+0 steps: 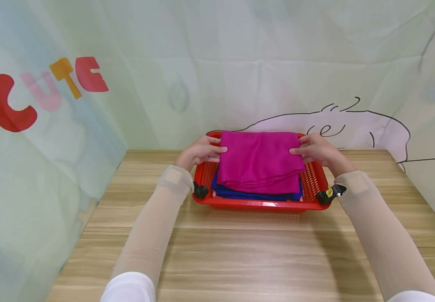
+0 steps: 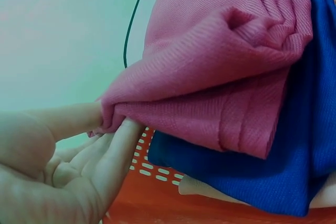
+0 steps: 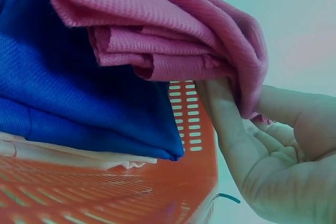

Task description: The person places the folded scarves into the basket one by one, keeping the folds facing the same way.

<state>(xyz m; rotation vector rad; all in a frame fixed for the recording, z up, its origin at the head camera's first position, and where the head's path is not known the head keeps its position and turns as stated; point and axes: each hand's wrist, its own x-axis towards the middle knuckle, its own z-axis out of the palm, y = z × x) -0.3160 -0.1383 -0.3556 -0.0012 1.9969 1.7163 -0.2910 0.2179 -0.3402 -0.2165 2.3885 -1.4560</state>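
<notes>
A folded magenta cloth (image 1: 259, 159) lies over a folded blue cloth (image 1: 240, 193) in a red plastic basket (image 1: 259, 205). My left hand (image 1: 204, 150) pinches the magenta cloth's left side, thumb on top and fingers beneath. At the opposite side my right hand (image 1: 313, 149) pinches it the same way. In the left wrist view the magenta cloth (image 2: 210, 66) bunches up at the pinching fingers. The right wrist view has the blue cloth (image 3: 79, 93) below the magenta one, with a pale cloth (image 3: 73, 153) at the bottom of the stack.
The basket stands on a wood-grain table (image 1: 247, 251), near its back edge. Behind it hangs a pale green printed backdrop (image 1: 221, 75) with a drawn animal. Another panel with coloured letters (image 1: 11, 102) runs along the left side.
</notes>
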